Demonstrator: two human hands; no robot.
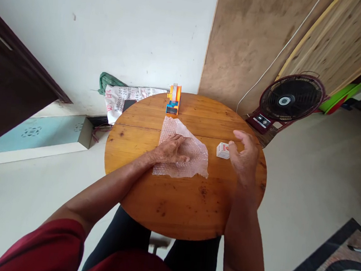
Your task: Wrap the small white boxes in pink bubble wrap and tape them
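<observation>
A sheet of clear bubble wrap [194, 160] lies flat in the middle of a round wooden table [177, 202]. My left hand [170, 149] rests on it, palm down with the fingers stretched flat. A small white box with red print [222, 150] sits on the table just right of the sheet. My right hand [244, 156] hovers right beside the box, fingers apart and slightly curled, holding nothing. An orange and blue tape dispenser [173, 99] stands at the table's far edge.
A black floor fan [289, 100] stands beyond the table at the right, with a white cable up the wooden wall panel. A printed white sack [120, 98] and green bag lie by the wall behind the table. A patterned rug [339, 267] covers the floor at lower right.
</observation>
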